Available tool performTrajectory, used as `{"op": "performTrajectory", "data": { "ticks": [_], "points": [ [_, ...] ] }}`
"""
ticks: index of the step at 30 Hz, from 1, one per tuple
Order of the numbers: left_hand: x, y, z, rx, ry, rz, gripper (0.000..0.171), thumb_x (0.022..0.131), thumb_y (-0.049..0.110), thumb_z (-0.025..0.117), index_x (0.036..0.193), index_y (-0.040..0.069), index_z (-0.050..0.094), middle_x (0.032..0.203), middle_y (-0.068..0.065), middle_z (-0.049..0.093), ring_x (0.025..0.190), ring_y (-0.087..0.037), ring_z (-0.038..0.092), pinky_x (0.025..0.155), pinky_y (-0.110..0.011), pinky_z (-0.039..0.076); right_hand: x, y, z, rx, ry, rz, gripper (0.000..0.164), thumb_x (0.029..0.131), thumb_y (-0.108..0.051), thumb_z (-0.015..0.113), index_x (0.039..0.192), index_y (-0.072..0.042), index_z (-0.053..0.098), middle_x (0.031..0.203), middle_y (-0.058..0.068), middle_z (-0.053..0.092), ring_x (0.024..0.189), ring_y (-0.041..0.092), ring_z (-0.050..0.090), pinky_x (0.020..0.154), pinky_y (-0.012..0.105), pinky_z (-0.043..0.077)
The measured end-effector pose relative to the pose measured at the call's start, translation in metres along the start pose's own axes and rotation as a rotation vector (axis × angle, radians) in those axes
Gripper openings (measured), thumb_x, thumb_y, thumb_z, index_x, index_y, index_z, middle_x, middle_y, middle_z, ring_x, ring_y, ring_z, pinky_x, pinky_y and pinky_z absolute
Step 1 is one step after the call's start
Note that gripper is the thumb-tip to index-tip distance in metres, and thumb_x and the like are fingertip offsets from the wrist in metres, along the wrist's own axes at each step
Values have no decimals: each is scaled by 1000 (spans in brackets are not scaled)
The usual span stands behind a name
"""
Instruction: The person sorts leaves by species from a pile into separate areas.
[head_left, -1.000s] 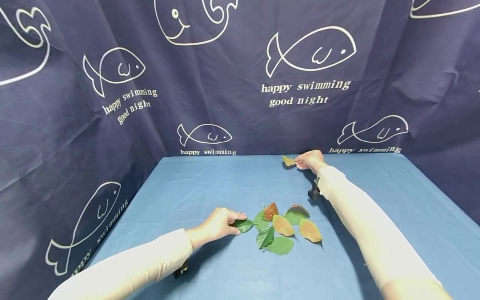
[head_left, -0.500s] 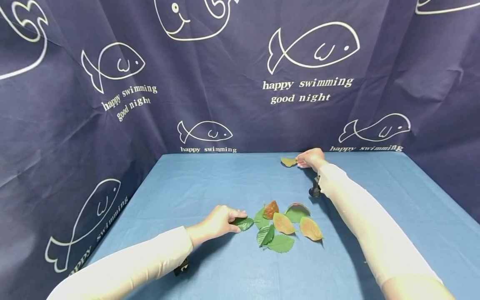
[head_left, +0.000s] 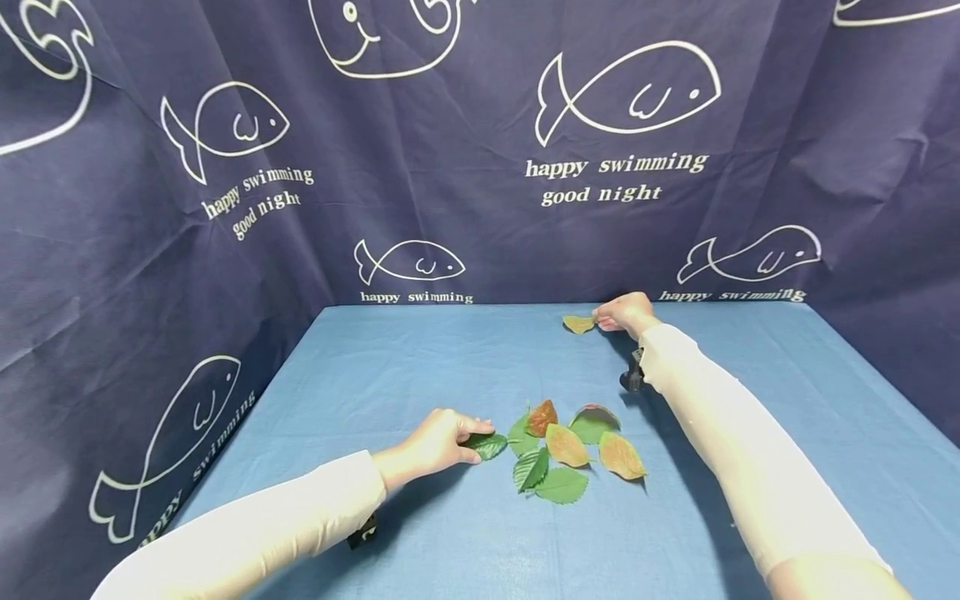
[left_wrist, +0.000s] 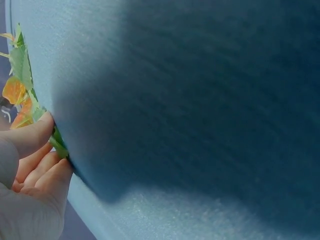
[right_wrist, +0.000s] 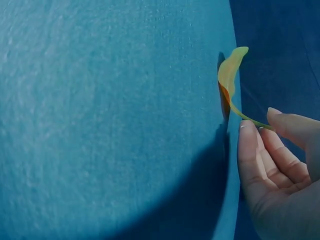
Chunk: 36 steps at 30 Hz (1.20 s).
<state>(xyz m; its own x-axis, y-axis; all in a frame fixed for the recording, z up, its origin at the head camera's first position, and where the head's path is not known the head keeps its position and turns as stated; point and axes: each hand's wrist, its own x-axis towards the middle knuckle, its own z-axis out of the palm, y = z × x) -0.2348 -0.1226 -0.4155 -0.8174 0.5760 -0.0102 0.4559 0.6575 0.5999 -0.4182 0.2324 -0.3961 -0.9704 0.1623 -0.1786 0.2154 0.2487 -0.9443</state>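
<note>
My left hand (head_left: pixel 438 442) is at the left of the leaf group, its thumb and fingers pinching a dark green leaf (head_left: pixel 489 447) with a toothed edge. In the left wrist view the leaf (left_wrist: pixel 59 144) shows between thumb and fingers. Near the table's far edge, my right hand (head_left: pixel 626 313) holds a yellow leaf (head_left: pixel 579 323) by its thin stem. The right wrist view shows this curled yellow leaf (right_wrist: pixel 230 72) close over the cloth, its stem between thumb and fingertips. Beside the left hand lie an orange leaf (head_left: pixel 567 446), a red-brown leaf (head_left: pixel 542 418) and several green ones.
A blue cloth (head_left: pixel 420 367) covers the table. Dark blue curtains (head_left: pixel 480 167) with white fish drawings rise behind and at the left. Another orange leaf (head_left: pixel 621 457) and a green leaf (head_left: pixel 562 486) lie at the group's right and front.
The yellow leaf has tipped and lowered slightly in my right hand, which has shifted a little. My left hand stays at the green leaf; the whole view has moved slightly.
</note>
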Motion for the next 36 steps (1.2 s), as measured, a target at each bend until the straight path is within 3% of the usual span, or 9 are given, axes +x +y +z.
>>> {"op": "performTrajectory", "data": {
  "ticks": [8,14,20,27,33,36],
  "points": [
    [-1,1,2,23,-17,-2,46,79,8,79,124,9,68,129,-9,63,126,-27,55,97,-40,51,-3,-1,-15,-67,11,25,35,85,-9,73,110,12,60,74,9,74,67,15,73,82,35,58],
    [-2,3,2,25,-20,10,47,79,7,78,125,7,67,129,-10,63,125,-29,56,98,-42,50,-9,-5,-24,-42,19,-1,32,86,-6,71,108,12,58,61,1,70,62,12,71,84,37,57],
    [-2,3,1,40,-20,15,47,79,7,78,125,7,66,129,-11,62,125,-29,56,97,-41,51,-9,-8,-31,-47,10,-9,22,86,-7,71,99,7,59,53,-5,63,53,5,66,75,31,60],
    [-3,3,1,45,-18,13,48,78,7,79,125,7,67,129,-11,63,125,-30,56,96,-41,52,-10,-14,-35,-95,24,-35,35,85,-12,73,110,11,62,54,-8,64,54,4,66,87,39,56],
    [-2,5,-1,67,-18,17,48,78,7,79,124,7,67,128,-12,63,124,-30,57,96,-41,52,-17,-22,-38,-147,26,-74,38,83,-17,75,109,9,66,56,-11,64,53,2,65,68,28,60],
    [-1,5,-1,78,-18,17,47,78,8,79,124,8,67,128,-10,63,124,-29,57,96,-40,52,-22,-27,-40,-202,29,-108,41,84,-20,75,111,10,66,59,-5,68,51,0,64,58,20,57]
  ]
}}
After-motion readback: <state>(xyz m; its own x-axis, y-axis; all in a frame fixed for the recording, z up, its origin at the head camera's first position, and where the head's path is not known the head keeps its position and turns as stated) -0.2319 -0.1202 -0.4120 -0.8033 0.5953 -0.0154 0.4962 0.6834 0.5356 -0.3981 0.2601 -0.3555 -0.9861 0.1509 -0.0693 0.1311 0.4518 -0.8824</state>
